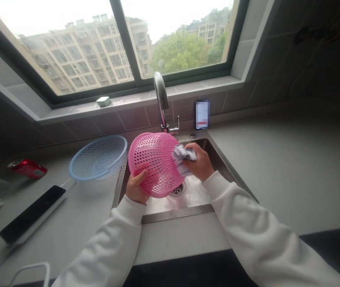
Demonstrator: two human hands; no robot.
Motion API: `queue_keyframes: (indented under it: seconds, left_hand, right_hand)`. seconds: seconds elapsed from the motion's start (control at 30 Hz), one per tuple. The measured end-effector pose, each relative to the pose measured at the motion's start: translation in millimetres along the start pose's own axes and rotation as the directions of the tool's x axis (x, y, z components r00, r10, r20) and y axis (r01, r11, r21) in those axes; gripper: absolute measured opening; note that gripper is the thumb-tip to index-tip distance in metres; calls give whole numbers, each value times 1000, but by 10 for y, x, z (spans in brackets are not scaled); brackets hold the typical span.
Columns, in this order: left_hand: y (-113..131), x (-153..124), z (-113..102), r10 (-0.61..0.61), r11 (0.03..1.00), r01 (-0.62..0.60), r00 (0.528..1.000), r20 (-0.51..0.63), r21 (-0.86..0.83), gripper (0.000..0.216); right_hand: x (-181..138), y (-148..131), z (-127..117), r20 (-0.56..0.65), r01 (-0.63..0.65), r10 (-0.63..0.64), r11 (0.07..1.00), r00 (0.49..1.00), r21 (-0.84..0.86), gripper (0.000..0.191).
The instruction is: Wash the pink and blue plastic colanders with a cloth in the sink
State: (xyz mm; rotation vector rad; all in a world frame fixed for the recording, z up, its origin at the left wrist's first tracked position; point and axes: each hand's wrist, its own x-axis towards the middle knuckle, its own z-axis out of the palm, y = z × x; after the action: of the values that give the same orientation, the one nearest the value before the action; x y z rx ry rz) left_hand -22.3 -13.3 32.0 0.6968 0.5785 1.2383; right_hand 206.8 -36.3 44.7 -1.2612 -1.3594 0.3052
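Note:
Over the sink, a pink plastic colander [155, 153] is tilted on its side, its holed base turned to the right. My left hand [137, 187] grips its rim at the lower left, thumb on the outer wall and some fingers showing through the holes. In my right hand [201, 161] is a crumpled white and grey cloth [184, 153], pressed against the colander's base. The steel sink [194, 199] lies beneath, with its drain [177, 189] partly covered by the colander.
A chrome faucet [161, 93] rises behind the sink. Left on the counter are a blue colander [98, 159], a red can [28, 168] lying down and a long black-topped device [34, 213]. A phone [202, 114] leans on the back wall; a small pale box [103, 101] sits on the sill.

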Motion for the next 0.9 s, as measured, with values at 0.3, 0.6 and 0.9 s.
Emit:
queue_keyframes:
  seconds: [0.3,0.6,0.9]
  left_hand:
    - [-165,31,117,-14,996,3,991,130,89,31]
    - [7,17,-67,-59,997,61,997,50,-38,30]
    - [80,19,-150,-55,997,56,998,11,-61,24]
  right_hand:
    - [-295,-400,301,280,328,-363,930,889,166,35]
    - [-7,53,-11,3,107,-107,994,994,3,28]
    - [102,576,-171,-53,-128,117,917,992,-379,27]
